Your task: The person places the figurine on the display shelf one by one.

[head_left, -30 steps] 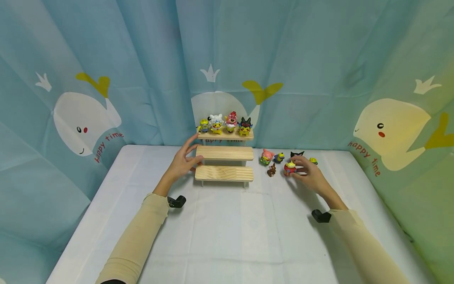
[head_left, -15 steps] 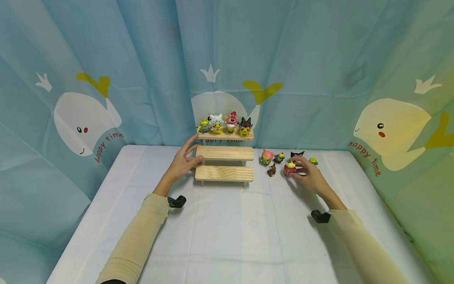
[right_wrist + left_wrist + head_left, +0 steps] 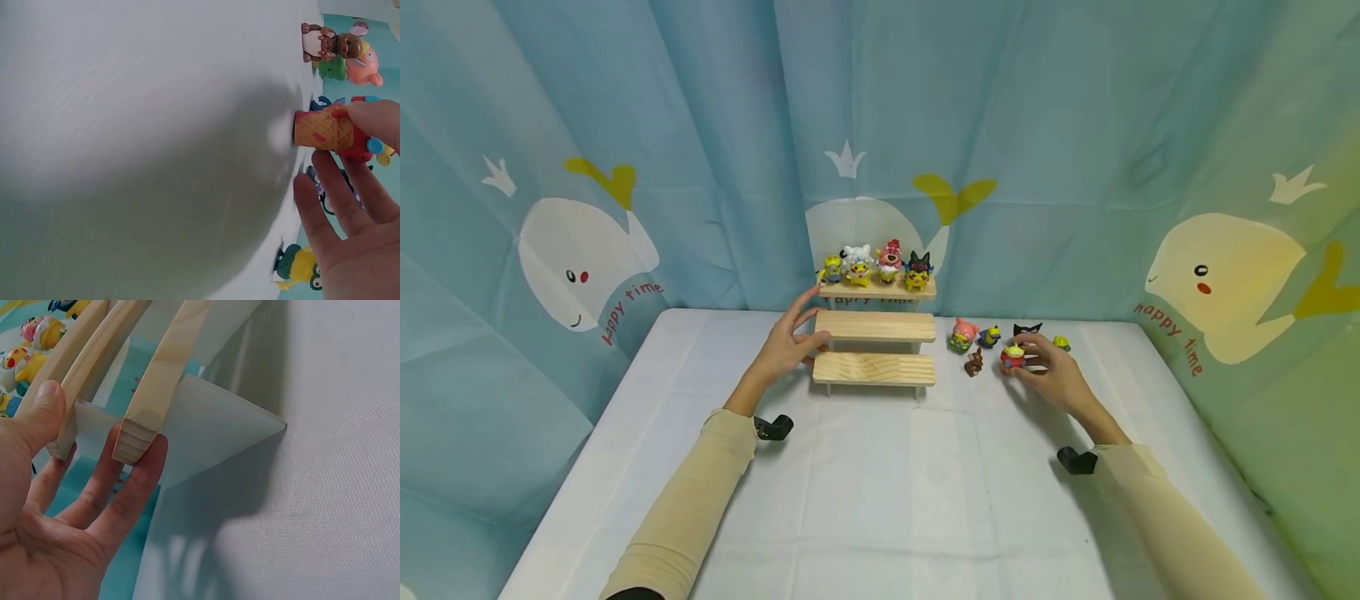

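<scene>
One red figurine (image 3: 1012,359) is pinched by the right hand (image 3: 1054,372); only that wrist's view shows its waffle-patterned base (image 3: 320,131). Left of those fingers (image 3: 342,199) stands a brown figurine (image 3: 973,363); farther left, the left hand (image 3: 781,346) grips a wooden stand (image 3: 876,367).

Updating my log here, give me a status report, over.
Left grip holds wooden stand. Right grip pinches red figure. Possible obstacle: brown figure between it and stand.

Head view: can't see all of black-eared figure (image 3: 1027,331), part-hidden behind right hand (image 3: 1052,372). Right wrist: can't see red figure (image 3: 340,133) whole, partly under thumb (image 3: 378,119). Left wrist: can't see full wooden stand (image 3: 159,375) or left hand (image 3: 69,537), cut by picture edges.
</scene>
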`<state>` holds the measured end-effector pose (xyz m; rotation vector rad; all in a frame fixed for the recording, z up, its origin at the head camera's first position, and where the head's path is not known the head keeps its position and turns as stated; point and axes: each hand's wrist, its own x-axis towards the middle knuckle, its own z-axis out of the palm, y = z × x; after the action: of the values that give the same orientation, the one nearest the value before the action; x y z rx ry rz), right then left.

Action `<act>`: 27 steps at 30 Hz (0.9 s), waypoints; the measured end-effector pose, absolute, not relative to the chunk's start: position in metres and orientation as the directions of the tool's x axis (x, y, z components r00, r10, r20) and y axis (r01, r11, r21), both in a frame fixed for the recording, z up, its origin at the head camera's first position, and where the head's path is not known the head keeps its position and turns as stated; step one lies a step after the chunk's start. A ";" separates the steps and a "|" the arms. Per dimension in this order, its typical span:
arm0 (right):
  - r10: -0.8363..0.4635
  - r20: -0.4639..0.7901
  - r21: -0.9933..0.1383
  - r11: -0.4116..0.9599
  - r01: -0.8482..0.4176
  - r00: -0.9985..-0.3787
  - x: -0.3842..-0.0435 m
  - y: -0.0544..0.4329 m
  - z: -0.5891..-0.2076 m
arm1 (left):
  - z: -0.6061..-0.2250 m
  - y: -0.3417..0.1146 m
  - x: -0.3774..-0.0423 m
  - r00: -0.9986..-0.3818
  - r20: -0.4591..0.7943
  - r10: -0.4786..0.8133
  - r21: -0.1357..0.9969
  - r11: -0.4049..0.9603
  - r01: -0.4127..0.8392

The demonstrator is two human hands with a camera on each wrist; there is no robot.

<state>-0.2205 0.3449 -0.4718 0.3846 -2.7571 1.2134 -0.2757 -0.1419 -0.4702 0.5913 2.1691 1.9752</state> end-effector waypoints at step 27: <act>-0.154 0.321 -0.688 0.640 -0.342 -0.934 -0.196 0.353 -0.433 | -0.466 -0.144 -0.269 -0.902 0.197 0.385 0.969 0.061 0.238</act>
<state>-0.1956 0.3526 -0.4327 0.4049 -2.6282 1.1739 -0.2690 -0.1441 -0.4663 0.6505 2.2029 1.9742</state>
